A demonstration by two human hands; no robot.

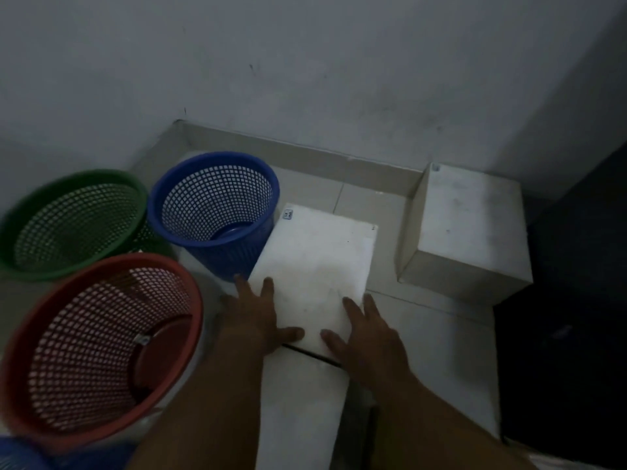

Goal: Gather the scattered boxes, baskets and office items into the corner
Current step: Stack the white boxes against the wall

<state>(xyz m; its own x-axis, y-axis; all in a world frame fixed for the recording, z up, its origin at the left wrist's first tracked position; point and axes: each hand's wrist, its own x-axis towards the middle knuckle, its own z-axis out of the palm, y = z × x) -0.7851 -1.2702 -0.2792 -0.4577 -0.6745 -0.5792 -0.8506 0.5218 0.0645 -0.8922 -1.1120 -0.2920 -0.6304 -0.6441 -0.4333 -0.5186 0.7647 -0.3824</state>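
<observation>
A white box (319, 262) stands on the floor in the middle of the head view. My left hand (258, 313) lies flat on its near left edge. My right hand (363, 337) rests on its near right corner. Both hands have fingers spread and press on the lid rather than grip it. Beside the box on the left stands a blue mesh basket (217, 205), touching or almost touching it. A green basket (68, 222) and a red basket (98, 340) stand further left. A second white box (471, 225) sits against the wall at the right.
The room corner (178, 122) with its pale skirting is behind the blue basket. A dark cabinet (570, 334) fills the right side. Another white box face (302, 401) shows below my hands. A blue object (20, 452) pokes in at the bottom left.
</observation>
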